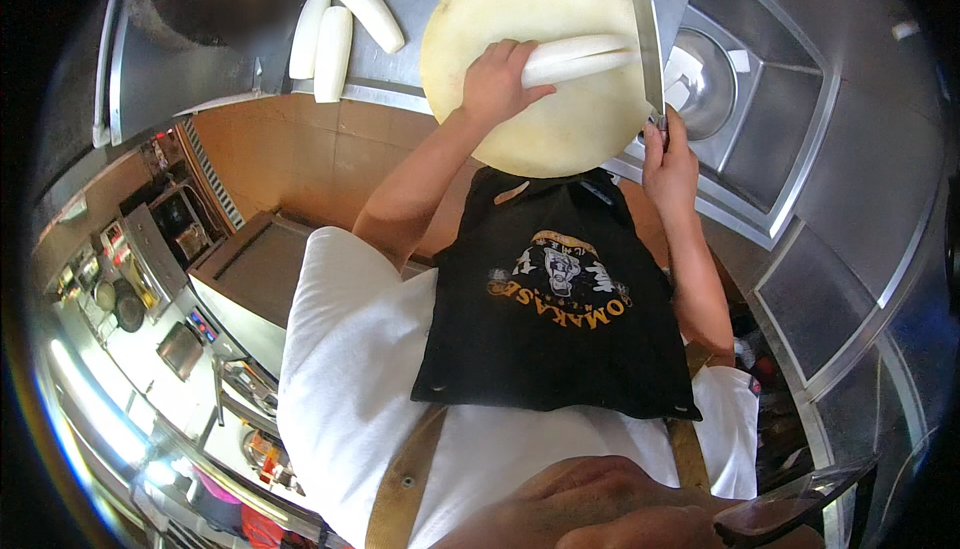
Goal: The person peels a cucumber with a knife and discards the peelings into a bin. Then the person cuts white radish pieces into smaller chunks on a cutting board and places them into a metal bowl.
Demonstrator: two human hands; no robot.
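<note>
My left hand [504, 82] grips the left end of a peeled white radish [574, 61], which lies on a round, pale cutting board [555, 133]. A lengthwise slit or gap runs along the radish towards its right end. My right hand [671, 163] is closed around the handle of a cleaver [648, 39]. The broad blade stands at the board's right edge, just beyond the radish's right end, pointing away from me. More peeled white radishes [363, 7] lie on the steel counter left of the board.
A steel sink [780, 114] with a round metal bowl [705, 84] in it adjoins the board on the right. A dark, round pan-like thing, partly blurred, is at the upper left. The counter's front edge [382, 94] runs left of the board.
</note>
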